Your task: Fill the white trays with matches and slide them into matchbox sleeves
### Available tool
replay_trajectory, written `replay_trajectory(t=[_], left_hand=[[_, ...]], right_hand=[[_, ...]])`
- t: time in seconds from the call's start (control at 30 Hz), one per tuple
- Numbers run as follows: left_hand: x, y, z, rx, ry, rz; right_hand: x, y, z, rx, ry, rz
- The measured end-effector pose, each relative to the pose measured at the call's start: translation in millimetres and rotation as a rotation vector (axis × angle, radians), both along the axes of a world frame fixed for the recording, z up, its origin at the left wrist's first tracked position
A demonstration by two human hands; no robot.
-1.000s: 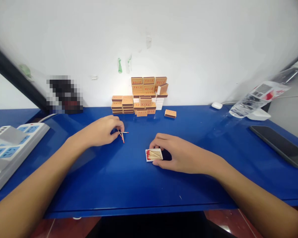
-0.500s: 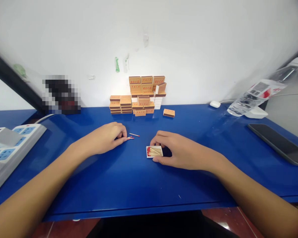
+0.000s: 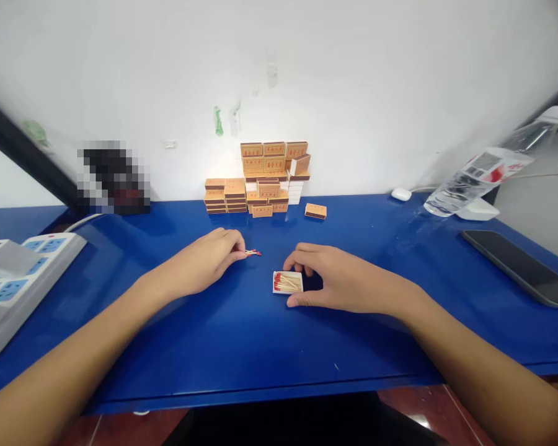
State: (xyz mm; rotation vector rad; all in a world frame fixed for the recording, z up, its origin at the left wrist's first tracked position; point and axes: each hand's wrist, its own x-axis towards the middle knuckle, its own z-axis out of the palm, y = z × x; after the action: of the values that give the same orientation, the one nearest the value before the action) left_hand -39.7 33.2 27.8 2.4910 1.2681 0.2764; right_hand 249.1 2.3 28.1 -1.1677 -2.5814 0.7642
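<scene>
My left hand [image 3: 216, 257] is closed in a pinch on a few red-tipped matches [image 3: 253, 252], just above or at the blue table top. To the right lies a small white matchbox tray [image 3: 274, 290] full of matches [image 3: 288, 282], their red heads pointing left. Around the tray's right end curves my right hand [image 3: 339, 279], its thumb and fingers apart. The fingertips are near the tray's far edge and the thumb lies close to the near edge; whether they touch it I cannot tell.
Stacked matchboxes [image 3: 235, 187] stand against the wall, with a single matchbox [image 3: 316, 211] to their right. A power strip [image 3: 37, 266] lies at the left. Toward the right are a white earphone case [image 3: 401, 194], a tilted water bottle [image 3: 474, 176] and a phone [image 3: 521, 266].
My left hand has moved a little right and gathered the loose match together with the ones it held. My right thumb has loosened slightly from the tray.
</scene>
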Motion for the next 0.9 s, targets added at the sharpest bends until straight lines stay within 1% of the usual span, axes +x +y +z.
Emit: replay_trajectory(t=[0.13,0.2,0.27,0.33,0.4,0.47,0.5,0.6,0.67,0.77,0.9], left_hand=[[8,-1,-2.8,-0.046,-0.192,-0.012],[12,-1,-4.4,-0.109,-0.326,0.015],[18,-3,-6.0,-0.188,-0.482,0.048],[24,-7,-7.9,-0.269,-0.642,0.086],[31,-13,-10.2,-0.351,-0.801,0.141],[37,-21,-12.4,-0.420,-0.944,0.193],[40,-24,-13.3,-0.448,-0.997,0.211],[46,-30,-15.4,-0.524,-1.090,0.245],[48,-32,-16.5,-0.560,-1.120,0.262],[48,-31,-18.2,-0.582,-1.129,0.286],[48,-30,-20.2,-0.620,-1.123,0.269]], right_hand=[[-2,-1,-3.5,0.032,-0.022,-0.022],[-5,-1,-6.7,0.059,-0.010,-0.035],[-7,0,-9.5,0.079,0.052,-0.063],[-11,1,-11.1,0.066,0.194,-0.133],[-17,2,-11.6,0.016,0.390,-0.240],[-25,2,-12.0,-0.075,0.596,-0.314],[-29,1,-12.5,-0.140,0.694,-0.327],[-39,-1,-15.0,-0.340,0.938,-0.309],[-42,-1,-16.7,-0.413,1.024,-0.317],[-42,-1,-16.9,-0.443,1.049,-0.353],[-38,-1,-15.2,-0.490,1.045,-0.381]])
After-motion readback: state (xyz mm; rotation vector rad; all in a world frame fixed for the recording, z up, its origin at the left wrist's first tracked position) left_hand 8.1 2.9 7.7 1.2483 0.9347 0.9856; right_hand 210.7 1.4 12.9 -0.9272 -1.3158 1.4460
